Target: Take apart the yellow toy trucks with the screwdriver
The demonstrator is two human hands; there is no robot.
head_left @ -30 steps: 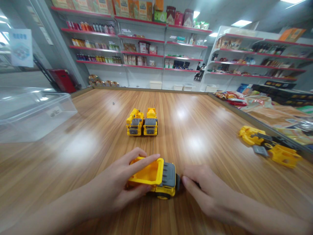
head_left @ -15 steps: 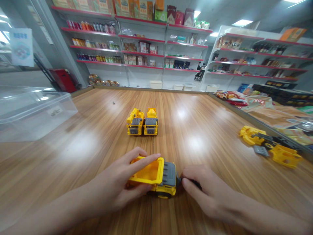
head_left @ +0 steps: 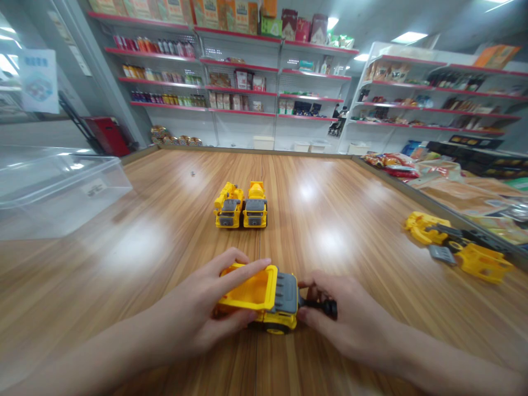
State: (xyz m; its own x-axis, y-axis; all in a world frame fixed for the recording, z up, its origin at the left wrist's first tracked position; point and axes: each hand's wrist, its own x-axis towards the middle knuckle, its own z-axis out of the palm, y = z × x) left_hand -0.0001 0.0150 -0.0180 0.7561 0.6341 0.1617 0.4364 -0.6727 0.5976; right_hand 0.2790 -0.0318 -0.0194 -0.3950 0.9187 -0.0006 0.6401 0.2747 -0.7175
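My left hand [head_left: 214,297] is wrapped around the yellow bed of a toy dump truck [head_left: 282,294], thumb on the near side and fingers over the far side. The truck stands on the table with its grey-topped cab facing right. At the cab's front, my right hand [head_left: 336,311] has its thumb and fingers around a black screwdriver [head_left: 325,307]. The tool points at the truck's front; its tip is hidden. Farther back stand a yellow toy crane truck [head_left: 228,206] and a yellow toy mixer truck [head_left: 255,205], side by side.
Loose yellow and grey toy truck parts [head_left: 457,247] lie at the right edge of the wooden table [head_left: 165,286]. A clear plastic bin [head_left: 61,192] is at the left. A tiny metal piece [head_left: 192,174] lies farther back. Bagged goods [head_left: 396,165] sit beyond the right edge.
My right hand's fingers have opened out and shifted slightly left toward the cab, showing more of the screwdriver's handle. The left hand and dump truck stay in place.
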